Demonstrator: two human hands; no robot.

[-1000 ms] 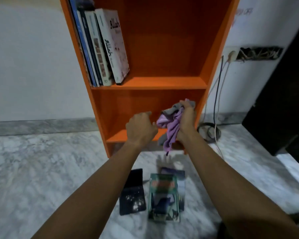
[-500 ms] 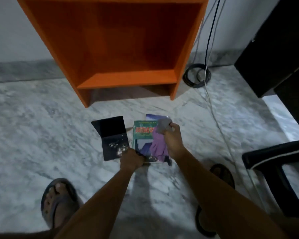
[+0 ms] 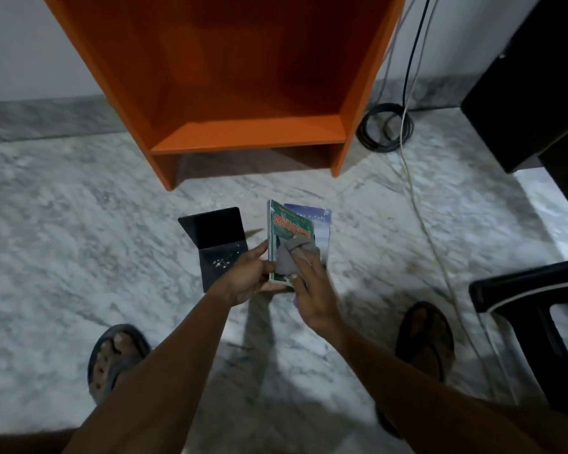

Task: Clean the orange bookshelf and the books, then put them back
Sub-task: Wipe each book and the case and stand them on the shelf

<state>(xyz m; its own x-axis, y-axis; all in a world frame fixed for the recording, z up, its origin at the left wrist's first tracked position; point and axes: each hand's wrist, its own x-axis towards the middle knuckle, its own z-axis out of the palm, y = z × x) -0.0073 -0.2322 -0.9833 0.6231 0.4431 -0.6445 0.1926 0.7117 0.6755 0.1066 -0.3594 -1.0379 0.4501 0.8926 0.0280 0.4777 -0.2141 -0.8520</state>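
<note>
Head view, looking down at the marble floor [image 3: 79,224], and we're into the book-cleaning step. The left hand [image 3: 246,276] grips the green book [image 3: 289,231] by its near left edge, thumb over the cover, and tilts it up off the floor. The right hand [image 3: 312,290] bunches the cloth [image 3: 292,257] in its fingers and presses it flat on the lower half of that cover. The two hands are close together, both working the same book. It sits just in front of the bookshelf [image 3: 243,136], near the middle of the floor, above a blue book [image 3: 322,221]; whether its far end rests on that one I cannot tell. A dark book [image 3: 217,240] lies just to its left, speckled with pale flecks. By my reading, this is an early wipe in the book stage, with two more books waiting and nothing from this pile back on the shelf. Next up, I'd say, the cloth needs to sweep the full cover to the far edge while the left hand holds firm, then a flip for the back and spine. Only then does this one go into the shelf.
</note>
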